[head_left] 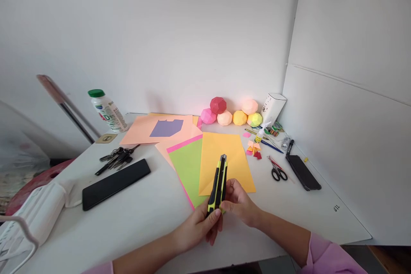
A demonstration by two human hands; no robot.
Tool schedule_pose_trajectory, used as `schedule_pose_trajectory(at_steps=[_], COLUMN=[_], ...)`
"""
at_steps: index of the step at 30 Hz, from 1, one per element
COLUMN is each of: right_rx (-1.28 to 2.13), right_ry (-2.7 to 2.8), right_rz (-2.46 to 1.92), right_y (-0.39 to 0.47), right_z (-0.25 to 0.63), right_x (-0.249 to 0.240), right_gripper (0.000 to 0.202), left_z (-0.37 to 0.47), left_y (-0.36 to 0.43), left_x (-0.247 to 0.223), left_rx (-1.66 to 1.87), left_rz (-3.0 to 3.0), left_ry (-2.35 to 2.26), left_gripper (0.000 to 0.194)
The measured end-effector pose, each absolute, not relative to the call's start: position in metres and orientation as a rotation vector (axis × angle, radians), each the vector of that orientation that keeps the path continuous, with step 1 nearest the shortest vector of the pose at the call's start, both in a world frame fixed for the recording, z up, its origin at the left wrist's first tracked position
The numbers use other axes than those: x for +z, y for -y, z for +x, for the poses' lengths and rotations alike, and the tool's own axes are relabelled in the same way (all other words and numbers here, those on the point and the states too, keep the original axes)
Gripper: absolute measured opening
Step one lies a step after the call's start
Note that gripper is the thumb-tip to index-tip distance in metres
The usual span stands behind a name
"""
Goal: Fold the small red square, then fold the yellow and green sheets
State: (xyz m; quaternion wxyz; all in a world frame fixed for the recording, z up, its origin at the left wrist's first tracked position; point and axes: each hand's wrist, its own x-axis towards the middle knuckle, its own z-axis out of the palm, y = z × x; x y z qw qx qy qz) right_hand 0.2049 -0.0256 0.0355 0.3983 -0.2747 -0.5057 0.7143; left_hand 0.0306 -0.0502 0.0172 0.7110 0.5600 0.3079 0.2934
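A black and yellow-green utility knife (220, 182) points up and away from me, its tip near the middle of an orange sheet. My left hand (205, 222) is wrapped round its lower end, thumb on the near side. Against the knife's right side, my right hand (239, 203) has its thumb and fingers closed on the handle. Beneath the knife lie the orange paper (236, 154) and, partly under it, a green sheet (188, 167) with pink paper showing at its edges.
Faceted paper balls (224, 117) sit along the wall. Scissors (278, 173), a glue bottle (259, 134), paper scraps (253, 147) and a dark phone (303, 172) are at right. Leftward are keys (118, 158), a black slab (116, 184), a white bottle (107, 111) and peach paper (138, 130).
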Motion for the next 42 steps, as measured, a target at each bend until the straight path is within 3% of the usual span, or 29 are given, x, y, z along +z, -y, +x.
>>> schedule_pose_trajectory(at_steps=[5,9,20,30,36,42], right_rx=[1.867,2.007,1.739,1.715,1.641,1.702], right_ry=[1.34,1.405,1.415,1.363,1.383,1.277], right_rz=[-0.75,-0.681,-0.902,-0.981,-0.85,-0.785], right_y=[0.032,0.036,0.041,0.039,0.04,0.041], right_z=[0.201,0.201,0.195,0.193,0.197,0.195], right_x=[0.038,0.038,0.044,0.042,0.052,0.048], right_gripper=[0.052,0.044,0.04,0.05,0.035,0.034], left_z=[0.031,0.029,0.035,0.036,0.031,0.034], left_y=[0.056,0.057,0.061,0.073,0.06,0.062], left_x=[0.016,0.023,0.025,0.034,0.031,0.031], left_rx=[0.49,0.443,0.463,0.406,0.393,0.306], left_rz=[1.311,1.371,1.403,1.42,1.49,1.61], left_ry=[-0.578,-0.614,-0.611,-0.589,-0.617,-0.671], left_gripper=[0.054,0.057,0.057,0.056,0.052,0.052])
